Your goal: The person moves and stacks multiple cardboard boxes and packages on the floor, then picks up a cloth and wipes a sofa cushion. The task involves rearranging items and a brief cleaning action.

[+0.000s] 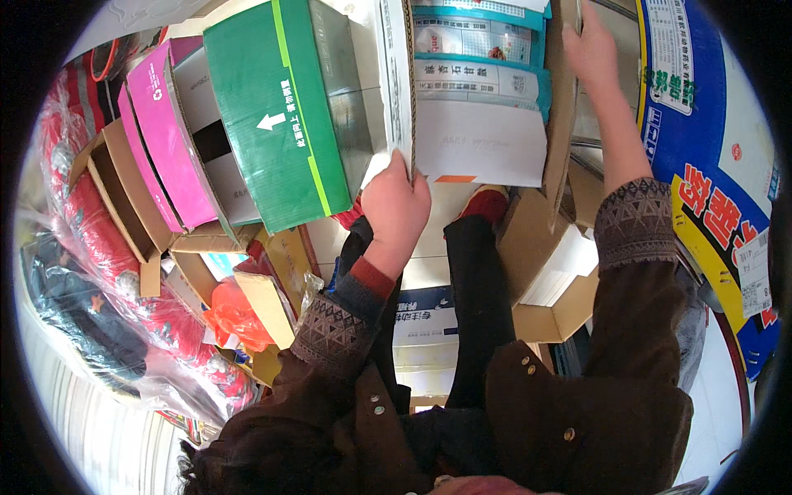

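Note:
An open cardboard carton [560,117] stands before me, packed with several teal-and-white printed pouches [479,77]. A white inner panel [482,145] with an orange patch covers the near end of the pouches. My left hand [397,213] grips the near corner of the carton's white left side, thumb and fingers around the corrugated edge. Higher up on the opposite side, my right hand [588,55] holds the brown right wall or flap by its edge; its fingertips are partly hidden. The carton's far end runs out of view at the top.
Left of the carton stands a green box [278,124], beside a pink one [164,142]. Open brown boxes, one with a red plastic bag [241,315], lie nearer. A brown carton [557,309] is by my right leg; a large blue-and-yellow box [699,142] bounds the right.

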`<control>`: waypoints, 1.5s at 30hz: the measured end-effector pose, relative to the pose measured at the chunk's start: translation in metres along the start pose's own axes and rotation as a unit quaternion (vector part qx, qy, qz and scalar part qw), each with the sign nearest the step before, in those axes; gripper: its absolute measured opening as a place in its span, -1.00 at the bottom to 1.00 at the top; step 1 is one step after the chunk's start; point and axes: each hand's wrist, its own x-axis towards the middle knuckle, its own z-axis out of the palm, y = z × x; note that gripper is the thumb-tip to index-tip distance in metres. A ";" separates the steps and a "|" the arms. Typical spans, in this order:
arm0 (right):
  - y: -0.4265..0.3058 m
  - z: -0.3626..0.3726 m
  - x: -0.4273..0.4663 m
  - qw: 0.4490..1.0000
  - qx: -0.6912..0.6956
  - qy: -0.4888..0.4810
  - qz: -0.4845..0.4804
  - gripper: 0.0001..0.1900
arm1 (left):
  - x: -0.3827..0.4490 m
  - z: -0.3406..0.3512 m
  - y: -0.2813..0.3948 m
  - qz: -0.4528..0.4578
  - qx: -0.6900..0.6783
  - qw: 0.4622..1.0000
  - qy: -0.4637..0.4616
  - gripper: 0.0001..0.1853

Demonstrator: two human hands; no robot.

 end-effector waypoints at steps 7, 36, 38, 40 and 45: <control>-0.026 -0.002 -0.095 0.994 -0.060 0.023 0.090 -0.42 | 0.013 -0.002 0.020 -0.007 -0.004 1.000 -0.014 -0.60; -0.041 0.093 -0.156 0.944 -0.254 -0.196 0.082 0.21 | 0.014 -0.053 -0.277 -0.471 -0.802 0.347 0.116 -0.56; -0.040 0.094 -0.155 0.946 -0.248 -0.191 0.085 0.21 | 0.026 -0.051 -0.277 -0.436 -0.813 0.372 0.105 -0.48; -0.040 0.094 -0.154 0.941 -0.245 -0.210 0.098 0.21 | 0.043 -0.051 -0.274 -0.397 -0.833 0.372 0.106 -0.46; -0.037 0.094 -0.151 0.938 -0.254 -0.224 0.073 0.21 | 0.091 -0.059 -0.248 -0.425 -0.796 0.409 0.137 -0.48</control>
